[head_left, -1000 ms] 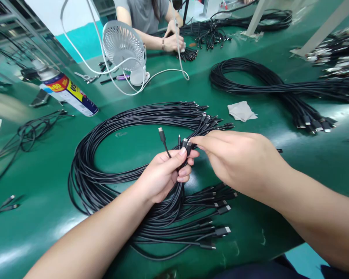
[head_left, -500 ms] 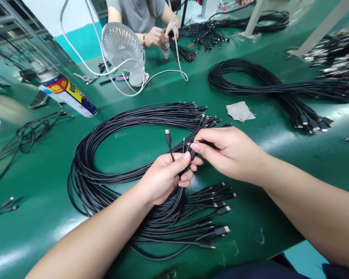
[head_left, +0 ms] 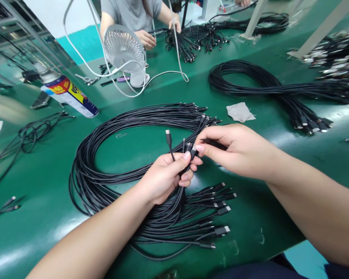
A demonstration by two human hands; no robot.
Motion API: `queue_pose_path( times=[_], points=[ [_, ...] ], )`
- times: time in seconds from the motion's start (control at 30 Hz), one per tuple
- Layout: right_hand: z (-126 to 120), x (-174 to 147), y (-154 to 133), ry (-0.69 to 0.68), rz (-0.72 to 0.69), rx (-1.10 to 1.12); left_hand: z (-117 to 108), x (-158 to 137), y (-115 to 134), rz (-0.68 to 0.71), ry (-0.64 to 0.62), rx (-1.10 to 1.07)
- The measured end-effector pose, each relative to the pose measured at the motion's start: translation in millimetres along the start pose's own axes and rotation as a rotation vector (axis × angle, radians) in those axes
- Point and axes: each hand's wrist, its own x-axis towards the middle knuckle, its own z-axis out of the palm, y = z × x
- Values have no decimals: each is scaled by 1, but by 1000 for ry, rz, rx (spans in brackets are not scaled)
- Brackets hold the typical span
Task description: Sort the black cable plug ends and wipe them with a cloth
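Black connectors (head_left: 189, 147) gripped by the left hand (head_left: 173, 170) point lengthwise forward; whether the right hand (head_left: 237, 153) holds one is unclear; green desk (head_left: 133, 149), fan (head_left: 123, 52) beyond.

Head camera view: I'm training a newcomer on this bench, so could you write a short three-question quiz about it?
1. True or false: in the picture, the desk fan is to the right of the aerosol can.
2. Multiple choice: what does the left hand hold? A) the aerosol can; B) black USB cables; C) the desk fan.
3. Short answer: which part of the held cables is the right hand at?

Key: 1. True. 2. B. 3. The connectors.
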Motion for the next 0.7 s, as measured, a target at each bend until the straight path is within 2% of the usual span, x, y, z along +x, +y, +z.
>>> queue_pose_path(
  times=[0.27, 0.5, 0.7],
  points=[
    [-6, -1, 0, -51, 1, -14, 4, 1, -1, -2, 52, 73],
    [-9, -3, -1, -29, -46, -101, 5, 1, -1, 5, 67, 99],
    [-10, -2, 0, -10, -70, -62, 4, 0, 0, 3, 53, 82]
  ],
)
